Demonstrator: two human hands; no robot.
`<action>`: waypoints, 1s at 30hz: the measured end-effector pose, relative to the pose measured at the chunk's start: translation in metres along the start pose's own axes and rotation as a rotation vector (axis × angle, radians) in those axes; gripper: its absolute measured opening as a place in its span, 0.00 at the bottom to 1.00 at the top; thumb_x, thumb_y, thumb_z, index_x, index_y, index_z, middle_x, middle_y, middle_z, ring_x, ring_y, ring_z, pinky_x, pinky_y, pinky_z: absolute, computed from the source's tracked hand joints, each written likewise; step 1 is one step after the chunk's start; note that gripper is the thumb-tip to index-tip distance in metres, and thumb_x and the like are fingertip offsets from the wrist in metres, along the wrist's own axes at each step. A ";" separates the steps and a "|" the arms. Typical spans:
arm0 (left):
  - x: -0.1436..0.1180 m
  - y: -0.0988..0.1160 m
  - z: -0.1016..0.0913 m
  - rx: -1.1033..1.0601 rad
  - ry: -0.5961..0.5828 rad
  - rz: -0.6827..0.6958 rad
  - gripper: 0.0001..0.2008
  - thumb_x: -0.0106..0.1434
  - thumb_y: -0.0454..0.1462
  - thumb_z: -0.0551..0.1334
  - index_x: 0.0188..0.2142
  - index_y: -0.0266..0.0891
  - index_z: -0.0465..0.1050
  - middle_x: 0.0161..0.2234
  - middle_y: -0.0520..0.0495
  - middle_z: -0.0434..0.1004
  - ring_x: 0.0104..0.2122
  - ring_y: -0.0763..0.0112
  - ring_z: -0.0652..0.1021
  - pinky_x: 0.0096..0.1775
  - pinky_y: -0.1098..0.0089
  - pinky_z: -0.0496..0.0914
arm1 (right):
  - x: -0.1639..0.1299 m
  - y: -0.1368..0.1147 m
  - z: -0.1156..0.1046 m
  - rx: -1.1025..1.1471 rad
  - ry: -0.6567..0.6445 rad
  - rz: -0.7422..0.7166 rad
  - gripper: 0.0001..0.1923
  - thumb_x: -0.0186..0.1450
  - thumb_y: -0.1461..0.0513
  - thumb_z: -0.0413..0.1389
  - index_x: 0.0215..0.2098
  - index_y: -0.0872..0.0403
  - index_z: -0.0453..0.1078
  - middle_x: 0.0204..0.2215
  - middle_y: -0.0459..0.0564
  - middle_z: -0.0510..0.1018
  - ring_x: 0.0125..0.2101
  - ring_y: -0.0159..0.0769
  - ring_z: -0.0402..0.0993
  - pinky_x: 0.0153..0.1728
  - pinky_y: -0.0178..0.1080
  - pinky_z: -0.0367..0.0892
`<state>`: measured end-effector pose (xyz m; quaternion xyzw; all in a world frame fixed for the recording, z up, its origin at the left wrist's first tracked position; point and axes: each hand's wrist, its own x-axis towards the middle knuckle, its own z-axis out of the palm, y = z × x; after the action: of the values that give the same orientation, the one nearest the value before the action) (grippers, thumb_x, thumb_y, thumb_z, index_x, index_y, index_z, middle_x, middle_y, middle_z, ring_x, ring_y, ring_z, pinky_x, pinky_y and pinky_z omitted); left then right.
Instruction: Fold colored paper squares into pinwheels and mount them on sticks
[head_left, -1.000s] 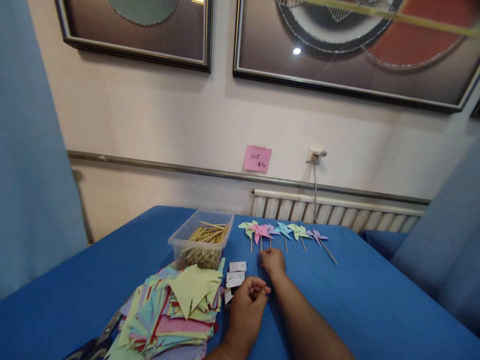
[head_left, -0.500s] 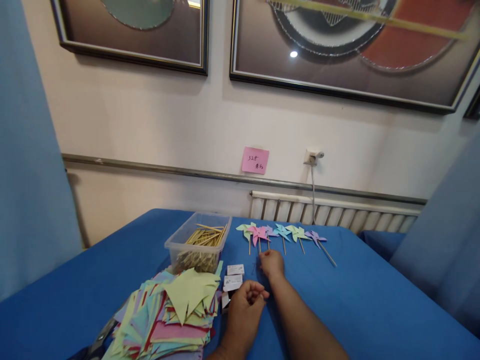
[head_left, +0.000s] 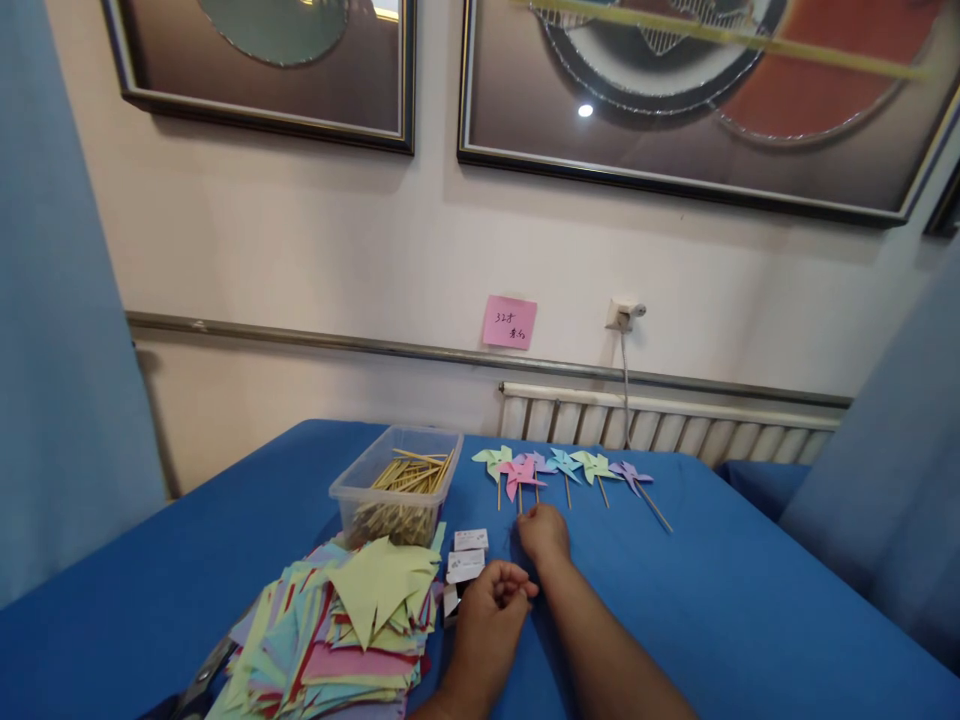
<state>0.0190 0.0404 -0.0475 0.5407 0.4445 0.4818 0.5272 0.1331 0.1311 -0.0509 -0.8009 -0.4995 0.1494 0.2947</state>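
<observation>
My right hand is closed on the stick of a pink paper pinwheel, whose vanes lie beyond my fingers. Other pinwheels spread in a row around it: a pale green one, a blue one and a purple one among them. Nearer to me, my left hand is curled, thumb against fingers; anything inside is hidden. Just beyond it are small white boxes. To its left is a stack of coloured paper squares with cut corners.
A clear plastic tub of wooden sticks stands behind the paper stack. Dark scissors lie partly under the paper at the front left. The blue-covered table meets a wall with a radiator.
My right hand has drawn the pink pinwheel slightly toward me, away from the purple one behind it. My left hand has stayed almost still.
</observation>
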 end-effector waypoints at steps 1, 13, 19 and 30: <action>0.001 -0.001 0.000 0.002 -0.001 0.000 0.04 0.47 0.34 0.58 0.26 0.39 0.69 0.25 0.47 0.77 0.27 0.67 0.75 0.30 0.69 0.66 | -0.001 0.000 0.000 -0.005 -0.001 -0.004 0.09 0.59 0.62 0.52 0.28 0.55 0.74 0.30 0.56 0.81 0.34 0.43 0.76 0.29 0.36 0.61; -0.001 0.003 0.001 0.006 -0.012 -0.008 0.03 0.47 0.34 0.58 0.25 0.39 0.68 0.25 0.48 0.77 0.27 0.67 0.75 0.31 0.68 0.67 | 0.002 0.001 0.001 -0.047 -0.026 -0.034 0.08 0.58 0.60 0.54 0.29 0.56 0.74 0.31 0.57 0.80 0.35 0.43 0.76 0.29 0.35 0.62; -0.002 0.003 0.001 0.020 -0.020 -0.009 0.05 0.47 0.32 0.57 0.26 0.39 0.68 0.25 0.48 0.77 0.27 0.67 0.75 0.30 0.69 0.66 | 0.003 0.002 0.002 -0.044 -0.027 -0.049 0.09 0.58 0.59 0.54 0.29 0.56 0.74 0.32 0.57 0.80 0.35 0.42 0.76 0.29 0.35 0.62; -0.009 0.002 0.004 0.108 -0.084 0.051 0.05 0.49 0.31 0.55 0.27 0.39 0.67 0.27 0.47 0.77 0.28 0.68 0.75 0.32 0.69 0.66 | 0.002 0.005 0.003 0.050 -0.032 -0.017 0.04 0.53 0.63 0.56 0.25 0.56 0.72 0.29 0.58 0.80 0.33 0.42 0.75 0.27 0.35 0.60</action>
<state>0.0213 0.0311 -0.0459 0.5993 0.4334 0.4471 0.5031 0.1364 0.1324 -0.0566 -0.7864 -0.5071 0.1723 0.3078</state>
